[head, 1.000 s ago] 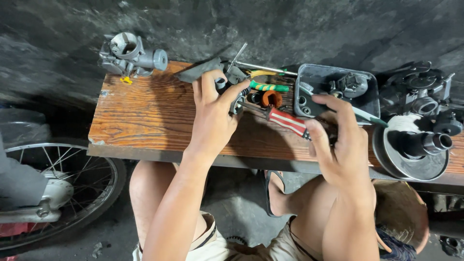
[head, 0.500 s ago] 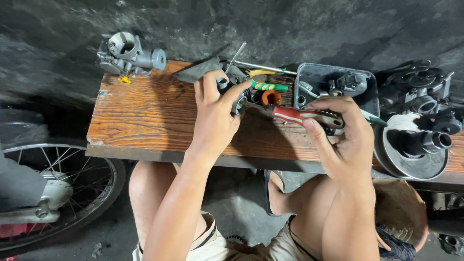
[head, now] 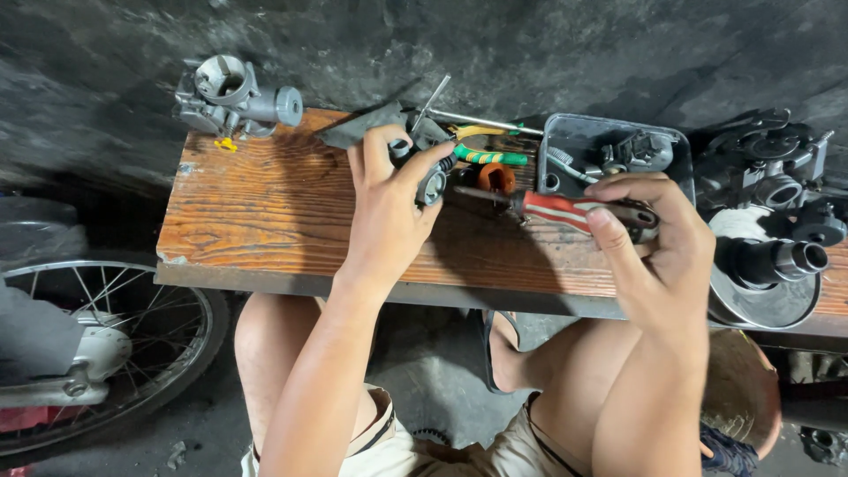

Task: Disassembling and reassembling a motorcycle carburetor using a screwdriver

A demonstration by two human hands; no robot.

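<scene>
While the left hand (head: 384, 208) pins a small dark metal part (head: 430, 184) against the wooden bench (head: 265, 221), fingers curled round it and thumb pressing its right side, the right hand (head: 658, 247) grips a red-handled screwdriver (head: 565, 209). Fingers closed over the handle end, thumb laid along it. The shaft lies nearly level, tip pointing left toward the held part, likely so the blade meets a fastener on its side; whether the tip touches cannot be told. Part sits at the middle of the bench, toward its far edge.

Just beyond it: an orange round piece (head: 496, 177), a green-and-yellow-handled tool (head: 486, 156), a long steel rod (head: 481, 118). To the right, a grey plastic tray (head: 565, 141) keeps small fittings together. A carburettor body (head: 231, 95) rests at the far left corner, well apart. Far right, a stack of dark engine parts (head: 773, 168) and a round clutch-like disc (head: 764, 291). A spoked wheel (head: 115, 318) stands near left, below the bench.
</scene>
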